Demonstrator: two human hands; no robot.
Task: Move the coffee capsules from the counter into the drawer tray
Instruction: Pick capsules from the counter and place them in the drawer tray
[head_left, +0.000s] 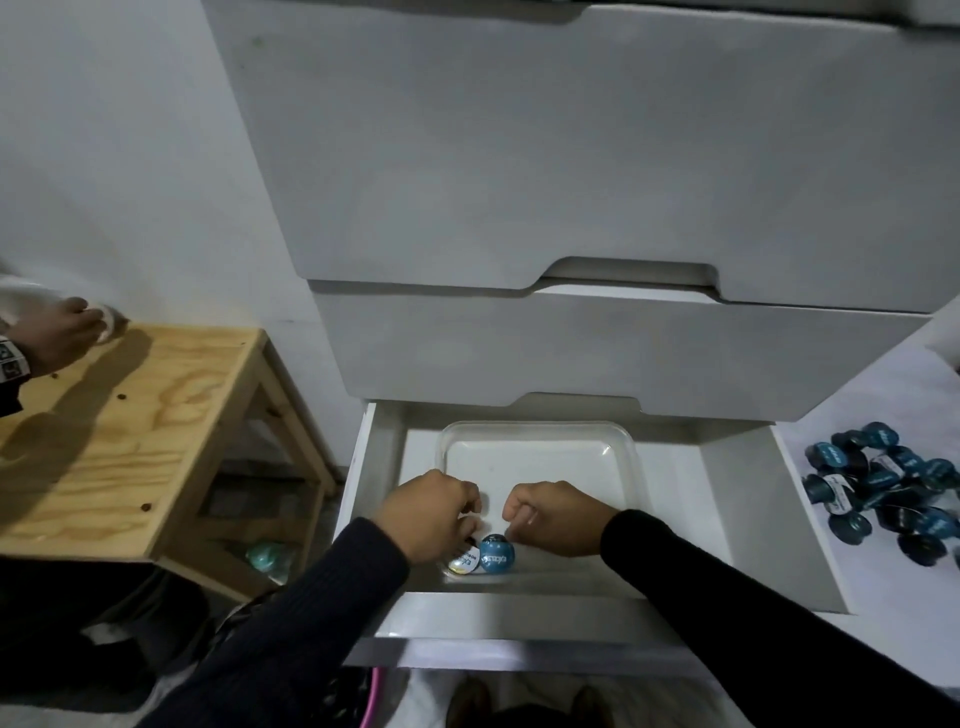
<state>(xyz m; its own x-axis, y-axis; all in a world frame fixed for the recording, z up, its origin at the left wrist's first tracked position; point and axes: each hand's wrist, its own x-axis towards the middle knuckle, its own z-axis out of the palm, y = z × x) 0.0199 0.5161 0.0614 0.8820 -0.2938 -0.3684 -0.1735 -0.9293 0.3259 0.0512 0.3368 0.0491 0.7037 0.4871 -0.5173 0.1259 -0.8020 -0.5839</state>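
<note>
A clear plastic tray (621, 441) sits in the open bottom drawer (737, 499). Two coffee capsules lie at the tray's near edge: a blue one (497, 554) and a white-lidded one (462, 565). My left hand (431, 514) curls over the white-lidded capsule, with its fingers touching it. My right hand (553, 517) hovers just right of the blue capsule in a closed fist, and nothing shows in it. A pile of several blue and dark capsules (883, 488) lies on the white counter (883, 623) to the right of the drawer.
Closed white drawer fronts (571, 156) rise above the open drawer. A wooden side table (130, 447) stands at the left, where another person's hand (57, 335) holds something white. My feet show on the floor below the drawer.
</note>
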